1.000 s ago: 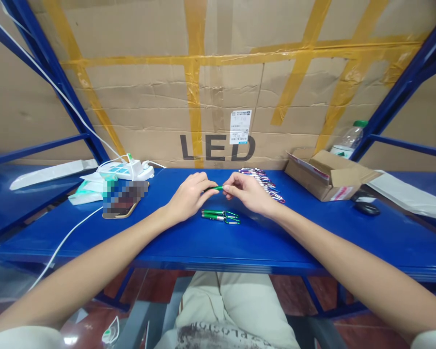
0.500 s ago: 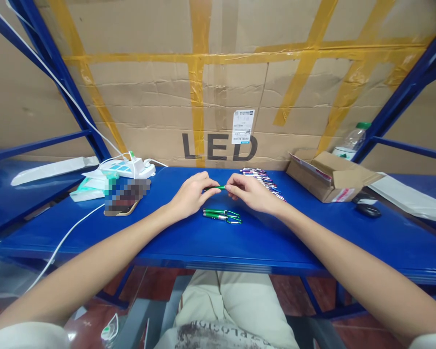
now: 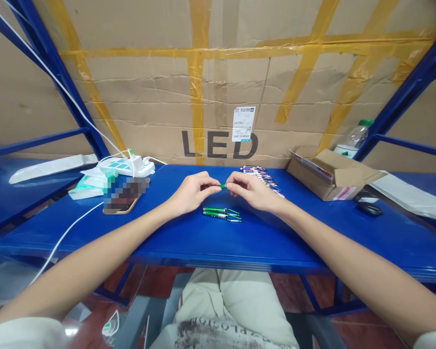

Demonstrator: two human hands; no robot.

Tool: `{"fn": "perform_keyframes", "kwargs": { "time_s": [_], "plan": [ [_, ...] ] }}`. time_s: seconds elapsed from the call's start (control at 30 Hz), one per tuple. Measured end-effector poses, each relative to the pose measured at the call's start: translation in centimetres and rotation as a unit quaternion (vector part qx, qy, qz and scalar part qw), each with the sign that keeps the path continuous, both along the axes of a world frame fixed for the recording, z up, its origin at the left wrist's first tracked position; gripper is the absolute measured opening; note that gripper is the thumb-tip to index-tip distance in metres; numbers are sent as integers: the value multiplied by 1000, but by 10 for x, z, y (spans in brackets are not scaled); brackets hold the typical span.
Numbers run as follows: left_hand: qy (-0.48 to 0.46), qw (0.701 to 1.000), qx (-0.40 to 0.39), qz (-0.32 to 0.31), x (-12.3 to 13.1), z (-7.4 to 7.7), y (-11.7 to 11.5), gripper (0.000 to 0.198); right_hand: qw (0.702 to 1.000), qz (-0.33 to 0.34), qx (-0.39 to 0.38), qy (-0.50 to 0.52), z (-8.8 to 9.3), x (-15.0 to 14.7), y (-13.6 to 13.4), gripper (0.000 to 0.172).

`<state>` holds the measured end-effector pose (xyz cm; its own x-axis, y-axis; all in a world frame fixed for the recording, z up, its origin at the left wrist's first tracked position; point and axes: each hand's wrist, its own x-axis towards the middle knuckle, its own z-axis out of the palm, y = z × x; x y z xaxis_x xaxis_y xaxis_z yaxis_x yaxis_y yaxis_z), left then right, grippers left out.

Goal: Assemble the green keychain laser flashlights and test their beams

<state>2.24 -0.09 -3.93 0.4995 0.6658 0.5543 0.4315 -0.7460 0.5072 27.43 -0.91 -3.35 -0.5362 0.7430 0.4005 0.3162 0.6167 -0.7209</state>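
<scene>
A small green keychain flashlight [image 3: 223, 186] is pinched between both hands above the blue table. My left hand [image 3: 195, 192] grips its left end with thumb and fingertips. My right hand [image 3: 250, 191] closes on its right end, so only a short middle stretch shows. Just below the hands, two green keychain flashlights [image 3: 218, 213] with carabiner clips lie side by side. Behind my right hand a row of several similar pieces [image 3: 261, 177], red, blue and silver, is partly covered.
At the left are a phone [image 3: 125, 196], a white power strip [image 3: 131, 166] with cables, and a teal packet [image 3: 94, 184]. An open cardboard box [image 3: 330, 174], a bottle [image 3: 356, 138] and a black mouse [image 3: 368, 207] stand right. A large taped carton [image 3: 148, 106] walls the back.
Less of the green flashlight shows between my fingers than before, as the hands have shifted slightly on it. The view has tilted a little; the things on the table stay put.
</scene>
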Motion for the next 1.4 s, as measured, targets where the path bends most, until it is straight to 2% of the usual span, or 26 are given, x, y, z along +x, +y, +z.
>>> {"fn": "perform_keyframes", "kwargs": {
  "time_s": [0.2,0.33,0.47,0.6,0.8,1.07,1.17,1.27,1.4],
  "plan": [
    [2,997,-73,-33,-1,0,4,39,996,0,81,-45,2,4,-1,26],
    [-5,997,-67,-23,-1,-2,4,37,993,3,98,-63,0,5,-1,26],
    [-16,999,-30,-12,0,-3,1,32,1000,3,2,-15,-3,1,0,29],
    [29,997,72,-8,-1,-1,-2,28,992,9,-112,52,-4,-5,-1,34],
    [111,971,211,1,-4,-1,-5,32,965,4,-237,113,-1,-9,-3,32],
    [166,941,294,18,-3,0,-9,38,920,5,-356,163,3,-10,-5,26],
    [128,959,253,14,-2,0,-6,37,940,-1,-310,141,2,-11,-3,28],
    [74,983,168,14,-2,-1,-3,34,979,-24,-176,95,-1,-10,0,30],
    [50,996,77,20,0,-3,2,31,998,-44,-27,40,-5,-5,4,23]
  ]
}}
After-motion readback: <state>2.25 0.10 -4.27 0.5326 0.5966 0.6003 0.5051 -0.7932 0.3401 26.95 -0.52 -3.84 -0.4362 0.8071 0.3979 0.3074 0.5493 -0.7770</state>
